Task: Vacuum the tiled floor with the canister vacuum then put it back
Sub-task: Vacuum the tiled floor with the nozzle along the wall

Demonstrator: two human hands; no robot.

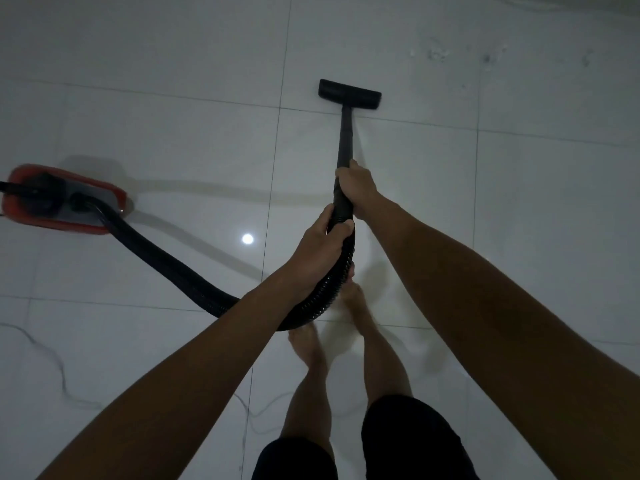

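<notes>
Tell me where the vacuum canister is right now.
In the head view, the red canister sits on the tiled floor at the far left edge, joined by the black hose to the person's hands.

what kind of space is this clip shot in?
Probably a room in a home, dimly lit. Large glossy white floor tiles reflect a ceiling light, a red canister vacuum sits on the floor, and the person using it is barefoot.

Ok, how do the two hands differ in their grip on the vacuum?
The right hand grips higher up, at the base of the rigid wand; the left hand grips lower, at the cuff where the ribbed hose begins. The right hand sits farther from the body, the left nearer. Both curl fully round the black tube.
</notes>
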